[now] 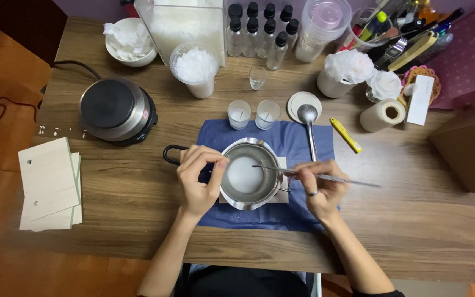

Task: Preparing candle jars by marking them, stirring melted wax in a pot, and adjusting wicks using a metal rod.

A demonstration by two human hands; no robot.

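- the pot (248,175), small and steel, stands on a blue cloth (303,140) at the middle of the table (402,220), with pale, milky wax pooled inside.
- it is likely stiff, smooth-walled and slippery, and perhaps warm; the black handle (170,155) at its left looks the safest place to hold.
- the left hand (198,177) rests at the pot's left rim, fingers curled with tips pinched together at the edge; i cannot tell whether they clamp the rim or something tiny.
- the right hand (321,187) is closed on a thin metal rod (303,174), light and rigid, held pen-like, its tip reaching over the wax.
- both wrists angle inward from the near edge.
- a spoon (308,118) lies just behind the pot.
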